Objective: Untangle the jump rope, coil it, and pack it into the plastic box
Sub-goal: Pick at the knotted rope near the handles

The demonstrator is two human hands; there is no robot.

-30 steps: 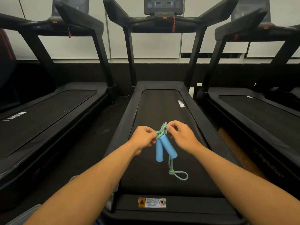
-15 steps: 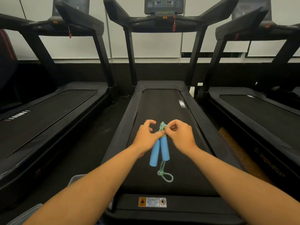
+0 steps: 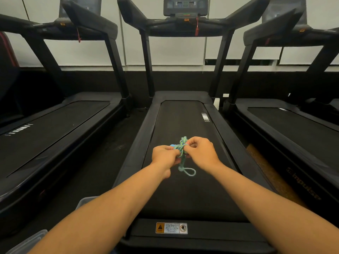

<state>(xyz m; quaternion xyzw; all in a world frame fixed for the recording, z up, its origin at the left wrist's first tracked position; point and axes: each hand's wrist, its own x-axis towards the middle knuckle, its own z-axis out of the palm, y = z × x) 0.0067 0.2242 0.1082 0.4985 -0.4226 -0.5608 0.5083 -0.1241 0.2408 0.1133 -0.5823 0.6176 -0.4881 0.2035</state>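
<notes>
A green braided jump rope (image 3: 182, 146) is bunched in a knot between both hands over the middle treadmill's belt. My left hand (image 3: 163, 155) grips the bundle from the left; only a sliver of a blue foam handle (image 3: 172, 145) shows above its fingers. My right hand (image 3: 200, 153) pinches the knot from the right. A small loop of rope (image 3: 189, 171) hangs below the hands. A corner of the clear plastic box (image 3: 85, 201) shows under my left forearm.
The middle treadmill (image 3: 183, 118) runs ahead with raised black side rails. Two other treadmills (image 3: 55, 125) flank it left and right. A clear plastic lid or bin edge (image 3: 27, 241) lies at the bottom left corner. Dark floor gaps separate the machines.
The blue handles that hung down below the hands have been turned up and are now mostly hidden behind my left hand. Both hands closed in tighter on the knot.
</notes>
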